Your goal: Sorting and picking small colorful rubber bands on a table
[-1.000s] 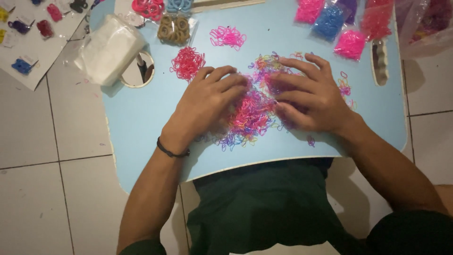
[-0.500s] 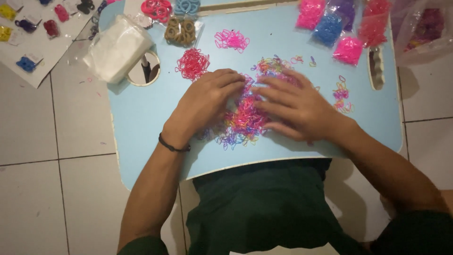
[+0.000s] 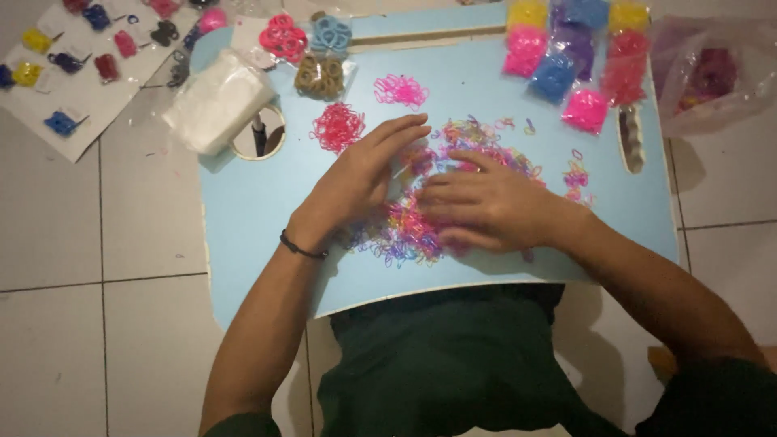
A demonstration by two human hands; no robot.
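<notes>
- A light blue lap table is seen from above, set over a floor of pale square tiles with dark grout lines.
- The left hand is laid flat with fingers spread slightly, palm down, pressed on the near-left edge of a heap of small multicoloured rubber bands.
- The right hand is laid flat as well, fingers loosely together and pointing toward the left hand, covering the middle of the same heap; nothing is pinched by either hand.
- A dark bracelet is worn at the left wrist.
- Just beyond the left fingertips a small pile of red bands is found, and farther out a pile of pink bands.
- To the outer side of the left hand a round hole in the table is partly covered by a white plastic bag.
- Beyond the right hand, at the far edge, small packets of bands in yellow, pink, blue, purple and red are gathered.
- A clear plastic bag lies on the tiles past the table's right edge.
- Well away from the left hand, a white sheet with coloured clips lies on the floor.
</notes>
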